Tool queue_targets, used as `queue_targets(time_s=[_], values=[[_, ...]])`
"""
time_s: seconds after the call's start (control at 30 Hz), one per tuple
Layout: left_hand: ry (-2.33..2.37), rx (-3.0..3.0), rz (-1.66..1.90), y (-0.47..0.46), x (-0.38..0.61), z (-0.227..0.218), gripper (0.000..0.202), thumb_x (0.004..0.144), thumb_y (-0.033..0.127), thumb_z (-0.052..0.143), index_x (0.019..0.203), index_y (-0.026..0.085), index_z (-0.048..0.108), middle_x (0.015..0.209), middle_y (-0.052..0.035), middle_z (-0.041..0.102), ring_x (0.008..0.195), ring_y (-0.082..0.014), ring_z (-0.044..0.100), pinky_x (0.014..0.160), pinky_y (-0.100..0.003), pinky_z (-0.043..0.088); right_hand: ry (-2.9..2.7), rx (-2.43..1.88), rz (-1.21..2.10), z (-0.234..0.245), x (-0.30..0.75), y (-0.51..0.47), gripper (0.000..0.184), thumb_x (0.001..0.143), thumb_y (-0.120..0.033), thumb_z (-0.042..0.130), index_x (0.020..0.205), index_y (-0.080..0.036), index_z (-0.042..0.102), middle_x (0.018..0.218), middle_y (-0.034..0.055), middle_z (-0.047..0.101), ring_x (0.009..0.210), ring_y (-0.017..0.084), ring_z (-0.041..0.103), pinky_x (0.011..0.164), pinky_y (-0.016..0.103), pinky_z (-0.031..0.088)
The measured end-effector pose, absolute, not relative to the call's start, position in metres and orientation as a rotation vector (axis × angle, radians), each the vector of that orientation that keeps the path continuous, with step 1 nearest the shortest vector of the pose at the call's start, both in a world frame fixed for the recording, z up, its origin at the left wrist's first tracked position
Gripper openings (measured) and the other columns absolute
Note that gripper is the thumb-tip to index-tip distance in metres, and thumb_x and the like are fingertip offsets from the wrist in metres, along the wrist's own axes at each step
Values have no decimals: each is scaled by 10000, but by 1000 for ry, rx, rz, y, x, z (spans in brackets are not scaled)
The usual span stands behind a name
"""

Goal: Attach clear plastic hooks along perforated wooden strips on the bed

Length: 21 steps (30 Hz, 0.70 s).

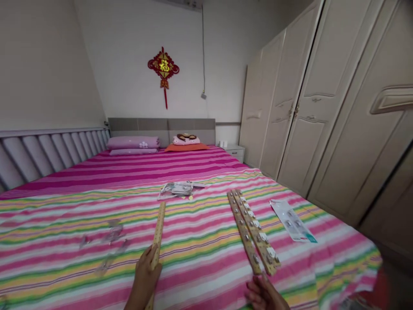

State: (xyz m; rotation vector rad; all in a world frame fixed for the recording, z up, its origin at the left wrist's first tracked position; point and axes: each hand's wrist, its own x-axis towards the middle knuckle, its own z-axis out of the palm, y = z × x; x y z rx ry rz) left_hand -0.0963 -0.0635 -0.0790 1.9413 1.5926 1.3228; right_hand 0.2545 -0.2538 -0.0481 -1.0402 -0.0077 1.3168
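My left hand [146,271] is closed around a long, narrow pale-wood strip [158,232] dotted with small holes; it points away from me, its far end over the bed. Just past the near ends of two more wooden strips, my right hand [266,292] has its fingers loosely bent and apart, with nothing visible in them. The left one of these strips [242,228] carries a row of small shiny metal pieces. Along the right one [258,234] run metal pieces and white round tabs. Whether my right fingertips touch a strip end, I cannot tell.
A striped sheet [200,267] covers the bed. Clear plastic scraps [111,241] lie at left, a clear bag with contents [179,189] farther back, and a blister pack [293,221] at right. Pillows [134,144] rest by the headboard [138,125]; wardrobes [322,142] stand at right.
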Motion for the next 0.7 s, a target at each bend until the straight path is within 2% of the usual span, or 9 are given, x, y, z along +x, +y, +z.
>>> queue_targets(time_s=[0.13, 0.2, 0.37, 0.5, 0.7], values=[[1601, 1903, 1292, -68, -98, -78, 500, 682, 378, 511, 1116, 173, 650, 1164, -103, 625, 1080, -290, 583, 956, -457, 463, 19, -876, 1329, -41, 265, -245, 461, 473, -373, 880, 768, -103, 652, 796, 135, 758, 718, 239, 727, 628, 275, 602], [1610, 1890, 1280, -71, -97, -77, 515, 692, 386, 502, 1132, 159, 640, 1187, -112, 612, 1100, -293, 572, 971, -464, 451, 46, -820, 1339, -41, 263, -241, 480, 425, -364, 897, 747, -103, 653, 798, 137, 759, 747, 234, 727, 667, 265, 607], [1608, 1886, 1279, -75, -96, -73, 511, 699, 391, 501, 1138, 169, 637, 1195, -110, 606, 1121, -300, 556, 967, -468, 450, 70, -746, 1315, -45, 259, -232, 447, 408, -339, 903, 709, -135, 642, 795, 106, 762, 742, 182, 726, 656, 200, 604], [1627, 1901, 1264, -76, -95, -73, 524, 713, 417, 492, 1149, 162, 632, 1200, -119, 597, 1114, -314, 554, 957, -483, 449, 127, -729, 1295, -46, 258, -227, 392, 422, -303, 899, 649, -154, 616, 718, 62, 745, 730, 173, 725, 641, 176, 604], [1648, 1913, 1203, -79, -94, -68, 564, 727, 426, 466, 1196, 139, 597, 1236, -138, 562, 1145, -312, 526, 973, -479, 428, 167, -786, 1242, -52, 255, -230, 450, 364, -364, 896, 652, -165, 613, 638, 6, 707, 684, 171, 716, 639, 184, 605]])
